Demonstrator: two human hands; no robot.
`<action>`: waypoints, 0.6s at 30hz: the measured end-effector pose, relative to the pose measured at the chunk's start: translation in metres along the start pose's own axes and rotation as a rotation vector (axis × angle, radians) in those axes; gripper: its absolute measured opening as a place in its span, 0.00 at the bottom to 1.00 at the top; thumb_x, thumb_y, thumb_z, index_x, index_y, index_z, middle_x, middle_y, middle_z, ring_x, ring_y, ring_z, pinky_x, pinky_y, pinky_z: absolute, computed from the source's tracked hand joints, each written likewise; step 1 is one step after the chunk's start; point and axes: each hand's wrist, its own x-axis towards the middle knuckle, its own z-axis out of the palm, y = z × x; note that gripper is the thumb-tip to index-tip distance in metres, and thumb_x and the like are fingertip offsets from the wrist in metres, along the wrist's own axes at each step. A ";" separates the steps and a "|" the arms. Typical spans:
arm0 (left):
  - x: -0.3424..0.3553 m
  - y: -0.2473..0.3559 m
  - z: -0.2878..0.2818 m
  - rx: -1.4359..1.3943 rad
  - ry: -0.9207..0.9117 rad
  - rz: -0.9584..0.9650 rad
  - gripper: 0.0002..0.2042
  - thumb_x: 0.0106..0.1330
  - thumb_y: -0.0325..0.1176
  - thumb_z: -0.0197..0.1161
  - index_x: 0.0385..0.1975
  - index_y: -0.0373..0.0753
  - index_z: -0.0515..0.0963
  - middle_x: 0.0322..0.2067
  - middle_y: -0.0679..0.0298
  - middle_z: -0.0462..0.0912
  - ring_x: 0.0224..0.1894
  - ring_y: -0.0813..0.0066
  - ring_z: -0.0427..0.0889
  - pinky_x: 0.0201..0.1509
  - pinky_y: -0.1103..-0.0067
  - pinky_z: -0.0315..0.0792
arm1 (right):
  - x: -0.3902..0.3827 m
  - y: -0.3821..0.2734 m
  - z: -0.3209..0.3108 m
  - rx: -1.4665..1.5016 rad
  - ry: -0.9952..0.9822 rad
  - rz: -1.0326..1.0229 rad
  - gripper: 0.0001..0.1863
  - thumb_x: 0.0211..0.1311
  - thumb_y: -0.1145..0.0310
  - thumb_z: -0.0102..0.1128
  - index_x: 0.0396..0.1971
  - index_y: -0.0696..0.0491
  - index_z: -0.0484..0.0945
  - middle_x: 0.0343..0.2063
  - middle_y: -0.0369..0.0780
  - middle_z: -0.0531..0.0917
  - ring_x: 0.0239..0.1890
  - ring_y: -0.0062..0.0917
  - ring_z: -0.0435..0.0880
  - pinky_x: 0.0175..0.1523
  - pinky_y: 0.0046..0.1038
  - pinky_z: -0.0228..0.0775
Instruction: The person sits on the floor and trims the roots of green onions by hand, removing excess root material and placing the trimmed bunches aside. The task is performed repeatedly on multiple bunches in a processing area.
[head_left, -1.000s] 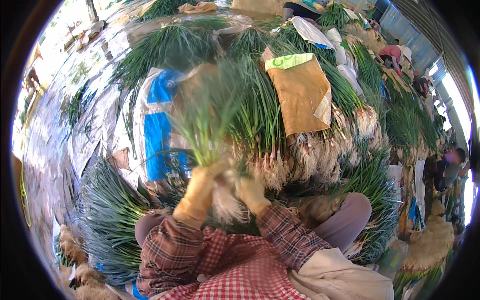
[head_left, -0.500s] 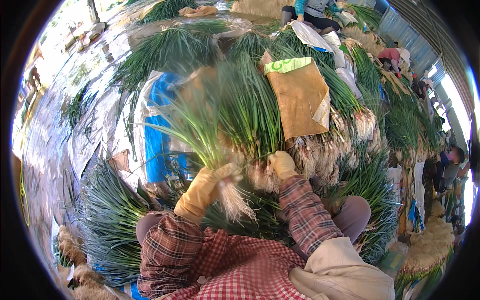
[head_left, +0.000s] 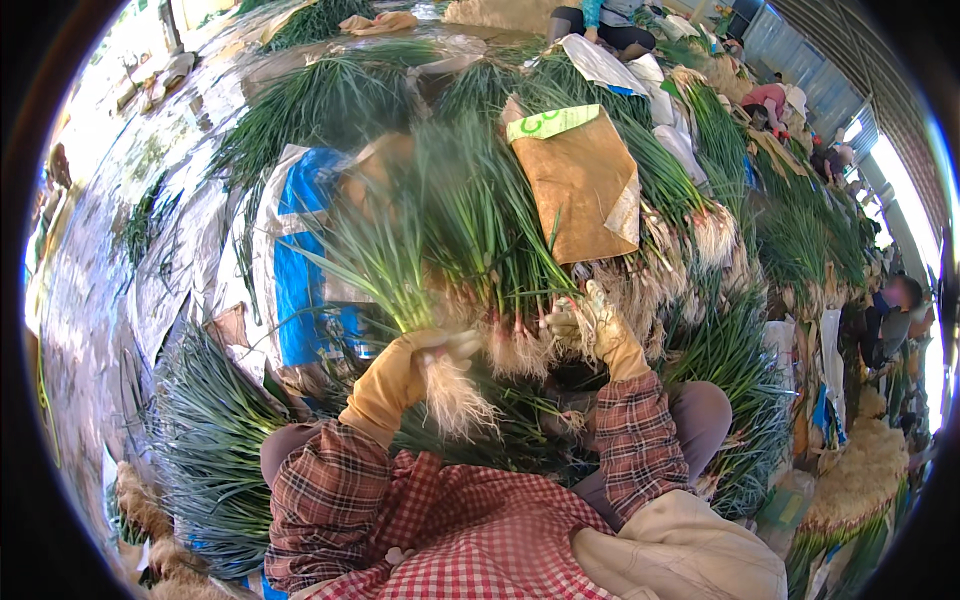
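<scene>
Lower left of the sack (head_left: 578, 190), the left hand (head_left: 412, 366) grips a bunch (head_left: 405, 305); below the sack, the right hand (head_left: 608, 335) half-curls beside roots (head_left: 518, 352) (whether holding, I cannot tell). Loose grip could scatter the bunch.

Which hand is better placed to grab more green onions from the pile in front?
Probably the right hand: it is close to the root ends of the piled green onions, while the left hand holds a bunch.

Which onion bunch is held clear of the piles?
The bunch in the left hand: green leaves fanning forward, pale roots hanging free. The onions beside the right hand lie massed in a pile.
</scene>
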 end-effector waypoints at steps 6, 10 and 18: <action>-0.004 0.002 -0.001 0.158 0.025 0.088 0.16 0.70 0.32 0.58 0.53 0.29 0.73 0.34 0.63 0.82 0.29 0.77 0.79 0.32 0.80 0.81 | 0.000 0.069 0.028 -0.923 0.395 -0.513 0.18 0.72 0.53 0.48 0.40 0.52 0.78 0.22 0.34 0.81 0.24 0.18 0.78 0.33 0.26 0.75; -0.013 0.011 0.010 0.142 0.035 0.176 0.15 0.69 0.30 0.58 0.52 0.32 0.75 0.31 0.63 0.83 0.25 0.77 0.81 0.27 0.81 0.81 | 0.008 0.169 0.028 -2.565 0.044 -0.794 0.18 0.70 0.58 0.50 0.53 0.52 0.73 0.15 0.35 0.75 0.14 0.24 0.75 0.16 0.29 0.67; -0.034 0.029 0.025 0.153 0.051 0.250 0.23 0.64 0.24 0.59 0.60 0.31 0.68 0.46 0.55 0.82 0.30 0.76 0.81 0.30 0.83 0.79 | -0.012 0.107 0.034 -2.103 -0.150 0.536 0.25 0.66 0.45 0.53 0.44 0.54 0.82 0.36 0.46 0.85 0.44 0.41 0.83 0.51 0.43 0.72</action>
